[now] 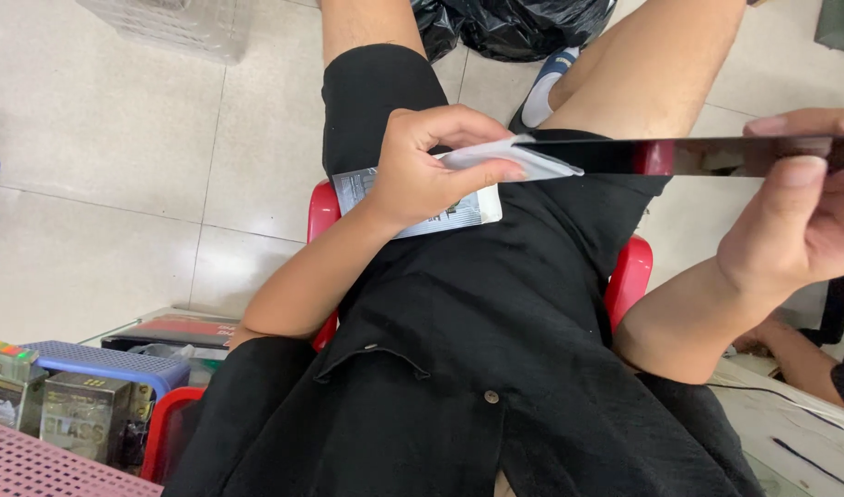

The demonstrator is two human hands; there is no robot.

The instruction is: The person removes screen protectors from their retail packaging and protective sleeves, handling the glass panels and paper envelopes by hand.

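My left hand (431, 166) pinches a small white wipe (532, 158) and presses it against the end of a thin dark glossy panel (679, 155). That panel is seen edge-on and runs level to the right. My right hand (803, 221) grips its far end, thumb on the near face. A white and grey flat packet (459, 212) lies on my lap under the left hand, on my black clothing.
I sit on a red plastic chair (629, 276) over a pale tiled floor. A black rubbish bag (514, 23) lies ahead by my feet. Small boxes (81, 414) and a blue basket (109, 362) stand at lower left. Another person's arm (808, 364) rests at lower right.
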